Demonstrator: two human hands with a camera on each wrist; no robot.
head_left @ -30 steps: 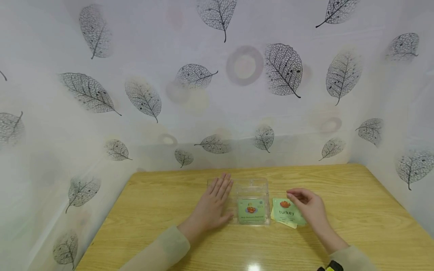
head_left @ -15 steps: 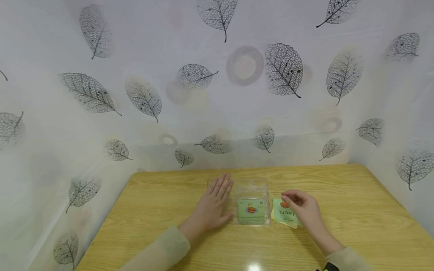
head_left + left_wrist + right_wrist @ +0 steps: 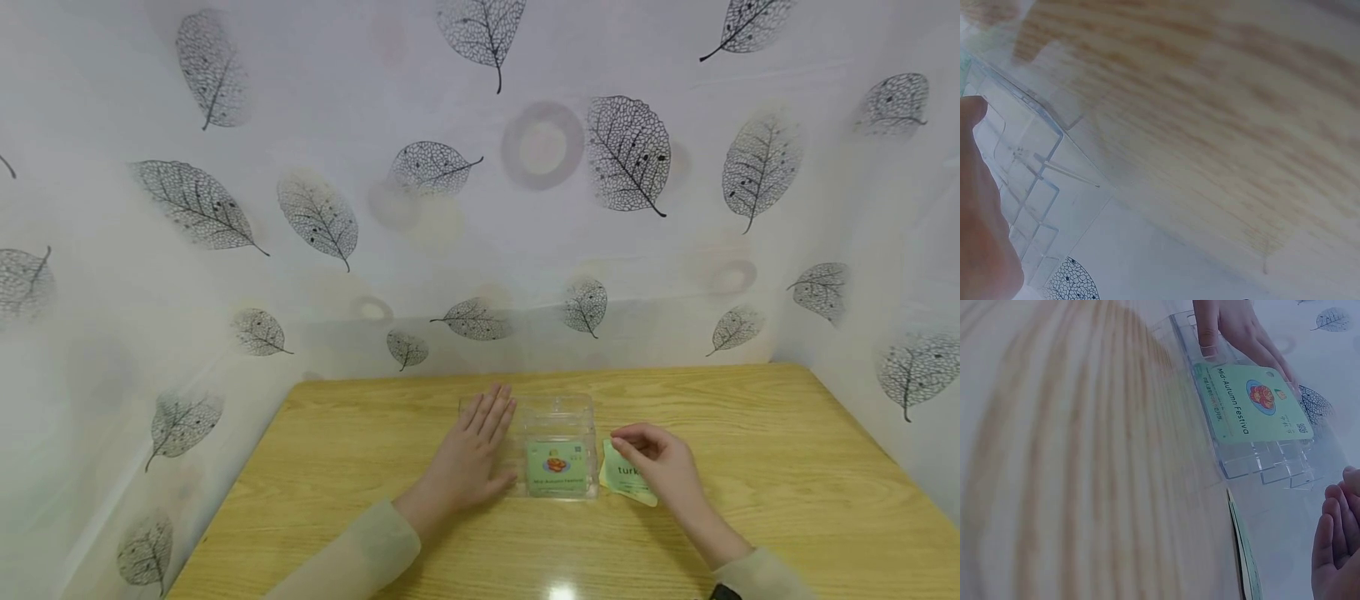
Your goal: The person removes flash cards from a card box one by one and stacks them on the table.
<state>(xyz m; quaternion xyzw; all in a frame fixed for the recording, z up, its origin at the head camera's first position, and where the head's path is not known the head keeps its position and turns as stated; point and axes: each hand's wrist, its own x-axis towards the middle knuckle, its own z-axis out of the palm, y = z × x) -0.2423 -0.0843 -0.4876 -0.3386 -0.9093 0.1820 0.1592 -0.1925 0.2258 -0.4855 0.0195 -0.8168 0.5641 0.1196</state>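
Observation:
In the head view my left hand (image 3: 471, 457) lies flat with straight fingers on the left part of a clear plastic case (image 3: 558, 406). A green "Mid-Autumn Festival" card (image 3: 556, 467) with a food picture sits in the case's near right part; the right wrist view shows this card (image 3: 1254, 403) up close. My right hand (image 3: 666, 467) hovers over a small stack of cards, its fingers loosely curled, thumb and forefinger close together with nothing between them. The top card, a green turkey card (image 3: 626, 477), is partly hidden by that hand. Edge-on, the stack (image 3: 1244, 550) appears apart from the fingers.
A wooden table (image 3: 337, 467) carries the case and cards. White curtains with a leaf print (image 3: 450, 250) surround its back and sides. The left wrist view shows the case's clear divided compartments (image 3: 1035, 181).
My right hand has moved left over the turkey card, covering its picture and part of its word. The left hand, case and cards have stayed in place.

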